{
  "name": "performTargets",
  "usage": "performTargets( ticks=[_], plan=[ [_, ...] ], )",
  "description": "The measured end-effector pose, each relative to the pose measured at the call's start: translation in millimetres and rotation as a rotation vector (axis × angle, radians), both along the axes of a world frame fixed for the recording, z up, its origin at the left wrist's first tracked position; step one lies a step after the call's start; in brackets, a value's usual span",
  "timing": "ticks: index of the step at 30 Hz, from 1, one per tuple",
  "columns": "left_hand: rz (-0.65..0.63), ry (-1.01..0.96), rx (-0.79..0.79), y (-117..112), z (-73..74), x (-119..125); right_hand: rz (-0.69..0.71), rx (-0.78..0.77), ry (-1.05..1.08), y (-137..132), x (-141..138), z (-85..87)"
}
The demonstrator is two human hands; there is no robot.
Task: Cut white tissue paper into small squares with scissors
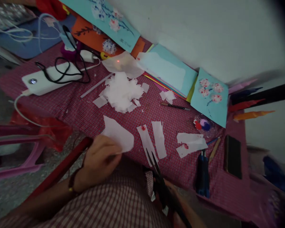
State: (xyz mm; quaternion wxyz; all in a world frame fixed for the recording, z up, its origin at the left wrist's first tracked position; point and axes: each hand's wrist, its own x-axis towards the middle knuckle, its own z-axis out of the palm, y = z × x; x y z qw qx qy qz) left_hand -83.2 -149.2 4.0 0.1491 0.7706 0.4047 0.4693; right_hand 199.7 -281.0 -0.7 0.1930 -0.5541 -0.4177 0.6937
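Observation:
My left hand [101, 161] pinches the lower edge of a white piece of paper [120, 134] between thumb and fingers, at the near side of the table. Low in the view, my right hand [178, 201] is closed around black scissors [162, 186]. Their blades point up and to the left, slightly apart, over the end of a white paper strip [146, 142] with a red smear. A second paper strip [159, 139] lies just right of it. The scissors' handles partly hide my right fingers.
A pile of cut white paper squares [123, 91] sits mid-table. Behind it are blue cards [171, 66] and a flower picture [210, 98]. A power bank [51, 79] with cables is at left. A paint palette [204, 123], blue-handled tool [202, 175] and phone [233, 156] lie right.

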Motion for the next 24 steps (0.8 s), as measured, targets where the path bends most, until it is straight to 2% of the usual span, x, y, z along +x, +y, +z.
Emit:
performTargets(
  ticks=[3, 6, 11, 17, 24],
  plan=[
    [-0.060, 0.099, 0.026, -16, -31.3, 5, 0.017, -0.202, 0.041, 6, 4, -13.3],
    [-0.057, 0.122, -0.001, -22, -47.9, 7, 0.046, -0.206, 0.032, 9, 8, -6.8],
    [-0.108, 0.091, 0.010, -24, -52.2, 4, 0.065, -0.142, -0.005, 9, 8, 22.0],
    [-0.157, 0.065, 0.032, -25, -58.7, 0, 0.007, -0.230, -0.039, 14, 3, 29.1],
    [-0.171, 0.012, 0.044, -23, -59.3, 0, -0.042, -0.272, -0.052, 24, -3, 49.0]
  ],
)
